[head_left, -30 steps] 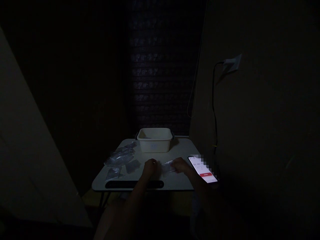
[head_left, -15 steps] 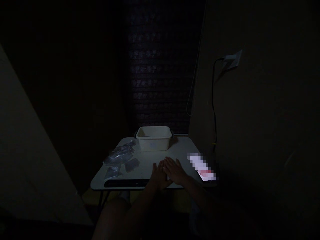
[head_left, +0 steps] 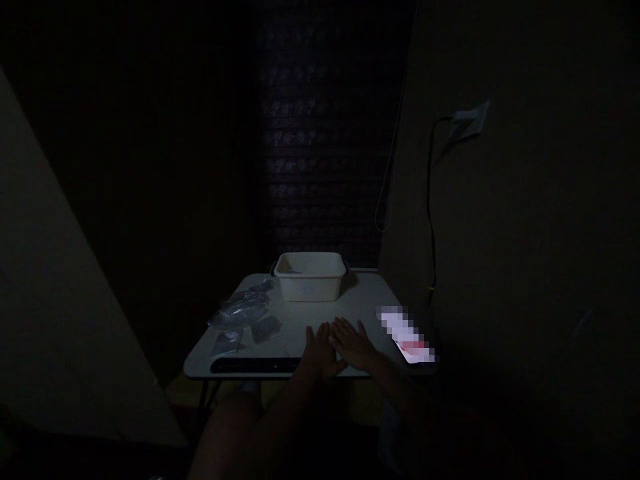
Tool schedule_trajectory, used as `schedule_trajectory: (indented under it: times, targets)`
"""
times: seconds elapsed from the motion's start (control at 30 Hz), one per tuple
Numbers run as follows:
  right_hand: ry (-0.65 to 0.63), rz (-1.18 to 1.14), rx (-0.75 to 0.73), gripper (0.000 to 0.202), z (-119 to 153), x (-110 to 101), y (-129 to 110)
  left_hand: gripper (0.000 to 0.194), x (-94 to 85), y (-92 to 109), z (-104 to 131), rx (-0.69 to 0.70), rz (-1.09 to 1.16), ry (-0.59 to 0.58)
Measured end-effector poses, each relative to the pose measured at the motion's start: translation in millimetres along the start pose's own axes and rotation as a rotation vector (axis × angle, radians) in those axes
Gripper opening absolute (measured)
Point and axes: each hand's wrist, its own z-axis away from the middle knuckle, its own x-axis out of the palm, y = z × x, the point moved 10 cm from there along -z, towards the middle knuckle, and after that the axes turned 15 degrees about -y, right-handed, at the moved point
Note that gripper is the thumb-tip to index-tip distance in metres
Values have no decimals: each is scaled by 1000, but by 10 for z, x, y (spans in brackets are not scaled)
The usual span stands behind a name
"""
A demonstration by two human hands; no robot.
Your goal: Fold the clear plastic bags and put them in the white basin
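Observation:
In dim light, my left hand (head_left: 320,352) and my right hand (head_left: 354,344) are over the near part of a small white table (head_left: 295,333). Both have their fingers stretched forward, palms down, with nothing held. Their fingertips almost meet; whether they touch I cannot tell. Beyond them, a white plastic tub (head_left: 311,288) with dark side handles stands at the table's far edge. Several clear plastic bags (head_left: 240,311) lie to the left of my hands. On the right side is a lit phone (head_left: 407,337), its screen pixelated.
A dark slot (head_left: 250,365) runs along the table's near edge. On the right wall a plug sits in a socket (head_left: 473,121), with a black cable (head_left: 431,207) hanging down. A dark blind (head_left: 310,153) with a looped cord covers the back.
My hands stay nearly in place, the right one shifting slightly so a small gap shows between the fingers. The whole view has moved a few pixels.

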Motion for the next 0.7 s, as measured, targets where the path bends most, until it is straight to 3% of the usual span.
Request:
schedule_trajectory:
  times: [0.53,0.7]
  targets:
    - [-131,-35,28,52,-38,100,31,66,-3,13,7,-17,-54,-16]
    - [-84,-69,34,53,-5,-23,-11,68,-20,-24,-6,8,-20,-12]
